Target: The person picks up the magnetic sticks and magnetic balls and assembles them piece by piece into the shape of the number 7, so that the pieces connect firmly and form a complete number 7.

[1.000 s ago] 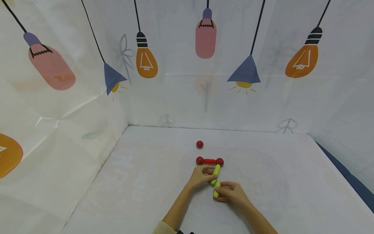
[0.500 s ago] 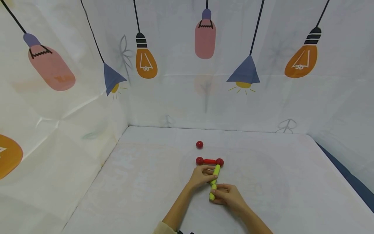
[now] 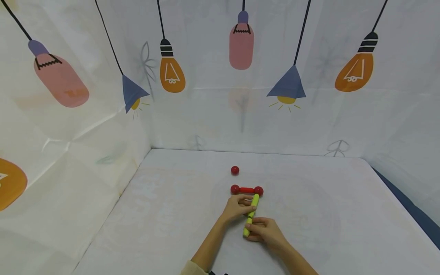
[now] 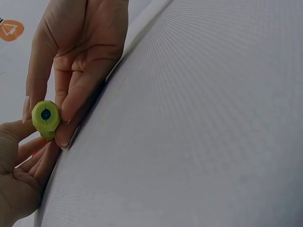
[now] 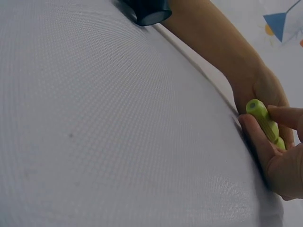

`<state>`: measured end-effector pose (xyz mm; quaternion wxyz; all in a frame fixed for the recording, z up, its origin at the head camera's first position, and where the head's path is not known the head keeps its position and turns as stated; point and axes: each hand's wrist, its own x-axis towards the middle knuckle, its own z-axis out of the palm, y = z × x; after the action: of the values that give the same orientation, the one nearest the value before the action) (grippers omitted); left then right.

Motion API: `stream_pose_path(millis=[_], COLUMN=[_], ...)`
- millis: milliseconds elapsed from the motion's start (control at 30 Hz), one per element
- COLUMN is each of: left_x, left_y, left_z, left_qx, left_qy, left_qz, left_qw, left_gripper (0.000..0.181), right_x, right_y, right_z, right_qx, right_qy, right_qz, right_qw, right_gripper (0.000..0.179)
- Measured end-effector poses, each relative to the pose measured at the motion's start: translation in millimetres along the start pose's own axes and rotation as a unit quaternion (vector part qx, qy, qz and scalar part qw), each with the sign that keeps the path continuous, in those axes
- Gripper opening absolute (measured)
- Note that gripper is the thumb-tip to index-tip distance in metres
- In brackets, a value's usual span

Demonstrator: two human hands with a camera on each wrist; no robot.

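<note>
My left hand (image 3: pixel 236 207) pinches a yellow-green toy rod (image 3: pixel 255 201) between thumb and fingers. The rod's far tip is right at a red ball (image 3: pixel 259 191). Below it, my right hand (image 3: pixel 267 231) pinches a second, similar rod (image 3: pixel 246 230). The two rods meet end to end in nearly one straight line. In the left wrist view the second rod's near end (image 4: pixel 46 115) faces the camera, with a dark blue round centre. A red rod (image 3: pixel 246 190) joins that red ball to another red ball (image 3: pixel 235 189) at its left end.
Farther back on the white table (image 3: pixel 165 214) sits a single red ball (image 3: pixel 235 170). White sheets (image 3: pixel 206 118) printed with hanging lamps rise behind and at the left. A dark band-like device (image 5: pixel 150 13) shows on the left forearm in the right wrist view.
My right hand has moved left and slightly nearer with its rod, bringing it from offset into line with the other rod's end. My left hand and the red pieces have stayed put.
</note>
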<state>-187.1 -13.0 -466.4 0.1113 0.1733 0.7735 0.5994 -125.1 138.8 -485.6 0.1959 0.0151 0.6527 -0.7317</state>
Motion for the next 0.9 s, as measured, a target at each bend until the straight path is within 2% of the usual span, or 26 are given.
stream_pose_path(millis=[133,633,833,900], left_x=[-3.2,-2.8,11.7,14.1], left_y=[5.0,5.1,-26.5,-32.6], left_z=[-1.5,-0.1,4.9,5.4], left_qx=[0.000,-0.003,0.000,-0.002], left_qy=[-0.002,0.001,0.007,0.008], left_qz=[-0.001,-0.001,-0.004,-0.003], left_qw=[1.0000,1.0000,1.0000,1.0000], left_gripper=[0.034,0.034,0.034,0.033], right_x=[1.0,1.6,-3.0,-5.4], right_y=[0,-1,-1,-2], right_z=[3,3,-5,-9], right_qx=[0.000,0.012,-0.001,-0.004], right_qy=[0.002,0.011,0.020,0.023], right_qz=[0.005,0.007,0.005,0.004], right_qw=[1.0000,0.9998,0.9998,0.9997], right_gripper=[0.053,0.050,0.052,0.055])
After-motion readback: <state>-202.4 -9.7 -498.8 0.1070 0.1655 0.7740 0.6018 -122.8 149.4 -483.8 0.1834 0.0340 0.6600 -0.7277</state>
